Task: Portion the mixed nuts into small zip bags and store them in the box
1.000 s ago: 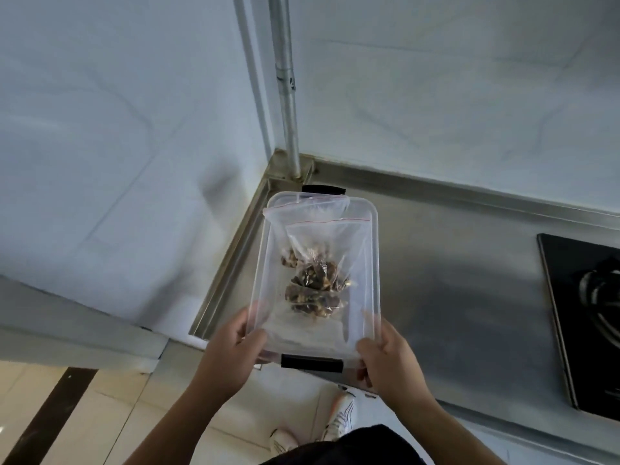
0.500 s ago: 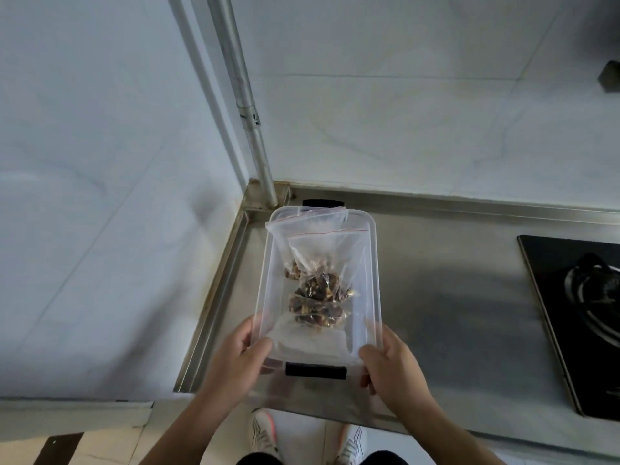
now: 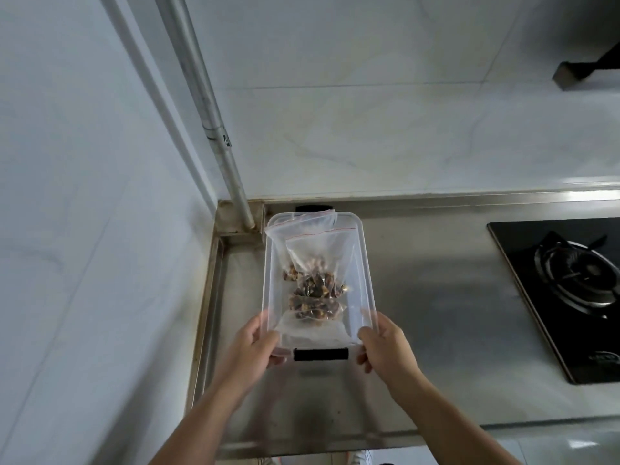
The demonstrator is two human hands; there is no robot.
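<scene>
A clear plastic box (image 3: 364,263) with black clips at its near and far ends is held over the steel counter's left corner. Inside lie small zip bags of mixed nuts (image 3: 315,290), stacked on one another, the top one with a red seal line. My left hand (image 3: 250,354) grips the box's near left corner. My right hand (image 3: 385,347) grips the near right corner. The near black clip (image 3: 320,354) shows between my hands.
The stainless counter (image 3: 436,330) runs to the right, with a raised rim on the left. A black gas hob (image 3: 570,290) sits at the right. A vertical metal pipe (image 3: 214,129) meets the back left corner. Tiled walls close off the back and left.
The box has moved forward over the counter toward the back corner, both hands still on its near end. The view has tilted up, so the floor has almost dropped out of sight.
</scene>
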